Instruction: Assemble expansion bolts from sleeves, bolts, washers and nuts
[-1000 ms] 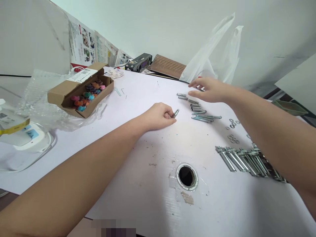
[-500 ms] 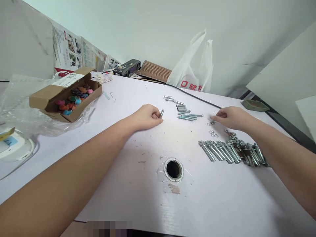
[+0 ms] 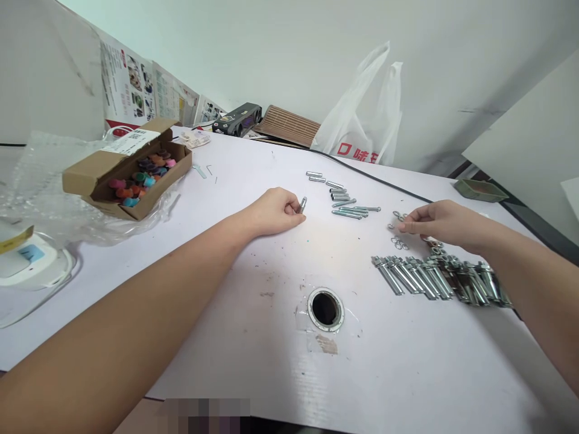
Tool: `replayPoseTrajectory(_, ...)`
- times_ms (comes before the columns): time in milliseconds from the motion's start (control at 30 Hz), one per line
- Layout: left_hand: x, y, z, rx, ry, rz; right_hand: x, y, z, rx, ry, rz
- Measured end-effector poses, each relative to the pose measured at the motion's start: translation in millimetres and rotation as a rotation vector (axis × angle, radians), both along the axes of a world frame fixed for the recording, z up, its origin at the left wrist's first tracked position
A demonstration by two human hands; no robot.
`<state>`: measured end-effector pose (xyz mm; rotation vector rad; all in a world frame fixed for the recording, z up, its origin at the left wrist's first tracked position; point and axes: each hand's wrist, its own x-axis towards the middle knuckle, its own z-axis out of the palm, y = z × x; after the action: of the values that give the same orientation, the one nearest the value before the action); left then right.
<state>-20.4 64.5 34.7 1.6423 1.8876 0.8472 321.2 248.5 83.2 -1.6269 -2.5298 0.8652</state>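
Observation:
My left hand (image 3: 281, 212) is closed around a short metal expansion bolt (image 3: 303, 204), whose upper end shows past the fingertips. On the right, my right hand (image 3: 436, 224) has its thumb and fingers pinched together low over the table, beside small metal rings (image 3: 398, 243) that look like washers. What lies between those fingertips is too small to make out. Between the hands are several loose metal sleeves (image 3: 338, 191) and slim bolts (image 3: 350, 213). Closer to me, below the right hand, assembled expansion bolts (image 3: 411, 277) lie in a dense row with nuts (image 3: 436, 246) at its back.
A round hole (image 3: 325, 308) with a metal rim opens in the white table (image 3: 253, 361). To the left stands a cardboard box (image 3: 174, 163) of colourful pieces on bubble wrap. A black cable (image 3: 362, 175), a plastic bag (image 3: 357, 120) and a green tray (image 3: 480, 190) are farther back.
The view has shifted slightly. My right hand has drawn a little back from the rings, uncovering some of them. My left hand still holds the expansion bolt in place.

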Motion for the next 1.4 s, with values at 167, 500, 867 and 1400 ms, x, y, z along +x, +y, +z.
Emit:
replayPoseTrajectory(167,0.8,-0.7,0.6,-0.001,-0.001,0.006,-4.7,-0.4,-8.6,-0.026,0.045,-0.097)
replayPoseTrajectory(500,6.8,-4.7,8.7,-0.025,-0.056,0.016,-17.1,12.0,-16.7,0.004,-0.139,-0.130)
replayPoseTrajectory(867,4.2,-4.1,6.0,-0.037,-0.060,0.015,-103.3,-68.5,19.9,0.167,0.371,0.099)
replayPoseTrajectory(1400,1.3,-5.2,1.3,0.050,-0.060,-0.090,-154.4,-84.2,-8.2,0.314,0.600,0.402)
